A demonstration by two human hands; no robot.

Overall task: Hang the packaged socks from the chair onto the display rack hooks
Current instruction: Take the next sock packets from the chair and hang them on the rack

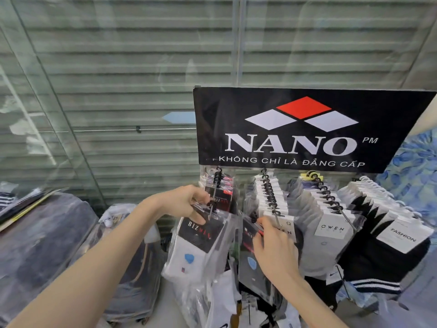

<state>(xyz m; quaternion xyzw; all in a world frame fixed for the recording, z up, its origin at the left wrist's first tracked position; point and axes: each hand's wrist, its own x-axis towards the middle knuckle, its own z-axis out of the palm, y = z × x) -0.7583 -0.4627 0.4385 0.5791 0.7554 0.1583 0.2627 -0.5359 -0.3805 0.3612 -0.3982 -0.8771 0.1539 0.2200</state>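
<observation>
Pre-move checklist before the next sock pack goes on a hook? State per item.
1. Left hand grips the white BIZMEN pack at its header: ok.
2. Pack's hanger hole fully threaded on the leftmost hook: cannot tell, fingers cover it.
3. Right hand holds the next pack by its top edge: ok.
4. Free space on the leftmost hook: ok, few packs there.
5. Second hook has space: not ok, OWEN packs crowd it nearly to the tip.
6. Chair supply remaining: cannot tell, chair not identifiable.
</observation>
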